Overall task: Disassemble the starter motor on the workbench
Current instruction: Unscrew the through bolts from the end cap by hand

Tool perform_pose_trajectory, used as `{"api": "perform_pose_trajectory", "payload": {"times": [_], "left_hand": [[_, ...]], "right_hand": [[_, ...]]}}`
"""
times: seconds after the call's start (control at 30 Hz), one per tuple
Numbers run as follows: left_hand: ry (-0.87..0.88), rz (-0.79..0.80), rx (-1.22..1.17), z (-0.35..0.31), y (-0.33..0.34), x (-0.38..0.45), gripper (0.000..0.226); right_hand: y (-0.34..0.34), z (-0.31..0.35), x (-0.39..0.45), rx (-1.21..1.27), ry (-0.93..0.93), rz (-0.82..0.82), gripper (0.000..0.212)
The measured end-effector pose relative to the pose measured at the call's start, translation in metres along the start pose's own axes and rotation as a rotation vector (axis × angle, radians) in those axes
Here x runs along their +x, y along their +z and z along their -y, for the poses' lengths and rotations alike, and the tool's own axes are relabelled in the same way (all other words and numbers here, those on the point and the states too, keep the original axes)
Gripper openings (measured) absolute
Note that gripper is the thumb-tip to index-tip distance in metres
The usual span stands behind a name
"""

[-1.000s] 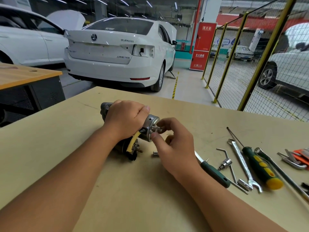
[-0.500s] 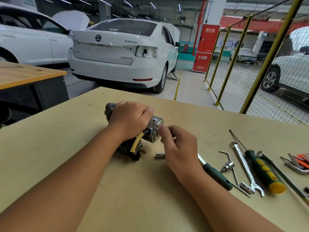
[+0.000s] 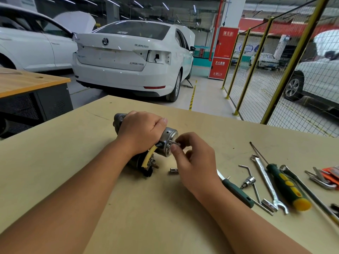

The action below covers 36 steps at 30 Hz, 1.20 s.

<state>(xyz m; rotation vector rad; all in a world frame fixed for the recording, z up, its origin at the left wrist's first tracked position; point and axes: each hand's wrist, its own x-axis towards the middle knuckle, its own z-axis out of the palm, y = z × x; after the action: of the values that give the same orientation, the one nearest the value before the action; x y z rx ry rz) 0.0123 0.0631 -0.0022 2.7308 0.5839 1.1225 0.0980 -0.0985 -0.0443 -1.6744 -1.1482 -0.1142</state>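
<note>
Both hands grip starter motor [image 3: 167, 142], end-cap rightward.

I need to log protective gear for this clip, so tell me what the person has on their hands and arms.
Nothing shows: the left hand and right hand are bare, without gloves, rings, watch or wristband. Both forearms are uncovered right to the frame's bottom edge, so no sleeves are in view.

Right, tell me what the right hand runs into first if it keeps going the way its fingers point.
The right hand points left toward the starter motor. Its fingertips pinch a thin bolt sticking out of the silver end cap, so it would probably meet that cap almost immediately.
</note>
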Motion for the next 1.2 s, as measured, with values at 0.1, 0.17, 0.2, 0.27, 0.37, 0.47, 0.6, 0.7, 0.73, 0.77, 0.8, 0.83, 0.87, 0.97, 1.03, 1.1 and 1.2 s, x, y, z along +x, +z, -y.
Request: {"api": "perform_pose_trajectory", "payload": {"times": [0.1, 0.17, 0.2, 0.27, 0.37, 0.47, 0.6, 0.7, 0.73, 0.77, 0.8, 0.83, 0.87, 0.97, 1.03, 1.1, 1.2], "left_hand": [[0.003, -0.003, -0.001, -0.0003, 0.0001, -0.0005, 0.056], [0.004, -0.002, 0.004, -0.0006, 0.0, -0.0006, 0.056], [0.004, 0.0, 0.007, -0.0005, -0.0001, -0.0003, 0.057], [0.003, 0.002, 0.008, -0.0004, -0.0003, 0.0003, 0.057], [0.002, 0.001, -0.004, -0.0008, -0.0008, 0.0001, 0.055], [0.001, 0.007, -0.002, -0.0017, -0.0015, -0.0007, 0.054], [-0.008, 0.015, 0.002, -0.0018, -0.0022, -0.0006, 0.056], [-0.006, 0.016, 0.005, -0.0012, -0.0018, -0.0004, 0.056], [-0.003, 0.015, 0.004, -0.0013, -0.0015, -0.0006, 0.057], [0.001, 0.013, 0.002, -0.0013, -0.0012, -0.0008, 0.057], [0.003, 0.011, 0.002, -0.0013, -0.0009, -0.0008, 0.056], [0.004, 0.01, 0.003, -0.001, -0.0007, -0.0007, 0.056], [0.004, 0.01, 0.006, -0.0009, -0.0004, -0.0006, 0.057], [-0.002, 0.011, 0.007, -0.0003, 0.0003, -0.0003, 0.057], [-0.003, 0.006, 0.005, -0.0003, 0.0004, -0.0003, 0.057], [-0.002, 0.004, 0.003, -0.0005, 0.0006, -0.0002, 0.056], [-0.002, 0.008, 0.002, -0.0001, 0.0006, 0.0001, 0.057]], "right_hand": [[-0.0001, 0.004, -0.002, 0.012, -0.032, -0.005, 0.013], [0.0013, 0.0036, -0.0021, -0.025, -0.023, -0.002, 0.023], [0.0016, 0.0017, -0.0014, -0.026, -0.013, -0.006, 0.029], [0.001, -0.0009, 0.0003, -0.038, -0.012, -0.014, 0.025], [0.0005, -0.0011, 0.0002, -0.016, -0.023, -0.012, 0.01], [0.0022, 0.0015, -0.0013, -0.004, 0.007, -0.024, 0.018], [0.0006, -0.0013, 0.0011, 0.006, 0.03, -0.078, 0.046], [-0.0011, -0.0039, 0.0023, 0.016, 0.018, -0.074, 0.034], [-0.0014, -0.0038, 0.0023, 0.015, 0.011, -0.065, 0.026], [-0.0015, -0.0036, 0.0021, 0.032, 0.008, -0.058, 0.018], [-0.0015, -0.0024, 0.0016, 0.057, 0.008, -0.056, 0.013], [-0.0015, -0.0013, 0.0014, 0.07, 0.007, -0.062, 0.011], [-0.0013, -0.0007, 0.0012, 0.067, 0.005, -0.072, 0.014], [-0.0009, -0.0013, 0.0017, 0.033, 0.019, -0.1, 0.033], [-0.0014, -0.0023, 0.0026, 0.034, 0.025, -0.091, 0.037], [-0.002, -0.0031, 0.003, 0.029, 0.019, -0.076, 0.035], [-0.002, -0.0022, 0.0036, -0.011, -0.018, -0.078, 0.03]]}}
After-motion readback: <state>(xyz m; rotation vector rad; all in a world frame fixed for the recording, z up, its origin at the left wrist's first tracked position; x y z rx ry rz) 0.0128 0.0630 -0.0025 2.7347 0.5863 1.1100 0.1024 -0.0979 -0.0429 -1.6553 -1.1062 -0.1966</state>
